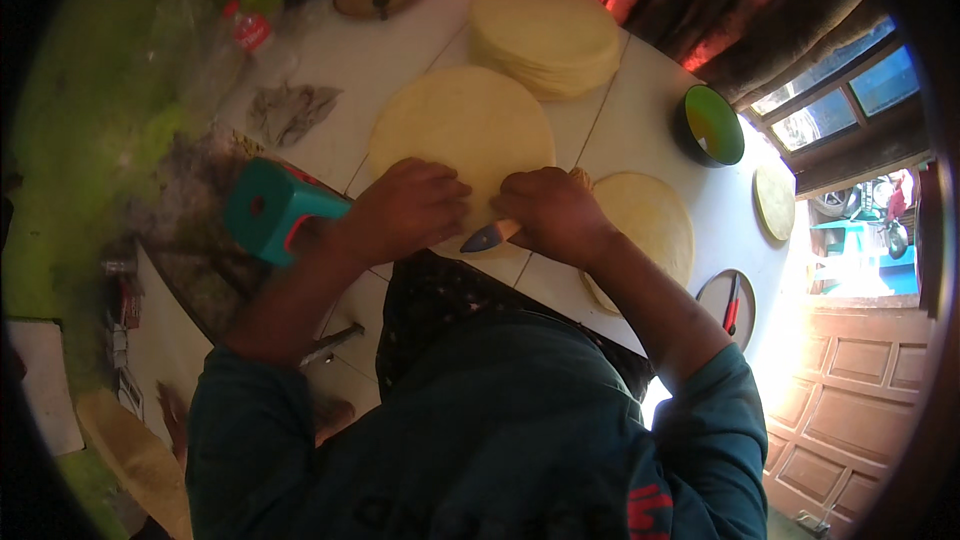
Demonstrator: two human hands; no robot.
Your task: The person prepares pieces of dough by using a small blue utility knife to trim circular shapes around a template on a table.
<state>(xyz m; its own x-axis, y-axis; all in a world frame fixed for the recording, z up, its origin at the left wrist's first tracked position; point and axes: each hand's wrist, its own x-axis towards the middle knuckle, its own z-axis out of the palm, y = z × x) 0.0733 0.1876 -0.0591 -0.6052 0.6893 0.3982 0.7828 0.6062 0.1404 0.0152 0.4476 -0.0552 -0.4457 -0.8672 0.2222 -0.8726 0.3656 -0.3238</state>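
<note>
From where I stand, the step in hand looks like working at the near edge of a pale yellow, flat round sheet [460, 120], which lies on the white tiled surface [400, 45] and spreads toward twelve o'clock from the left hand [425, 202] and right hand [550, 212]. The right closes round a wooden-handled tool with a dark pointed tip [490, 236] aimed toward eight o'clock, while the left curls its fingers at the sheet's seven o'clock side, pinching or merely resting, I cannot tell. The next move seems to call for a light, steadying touch there.
</note>
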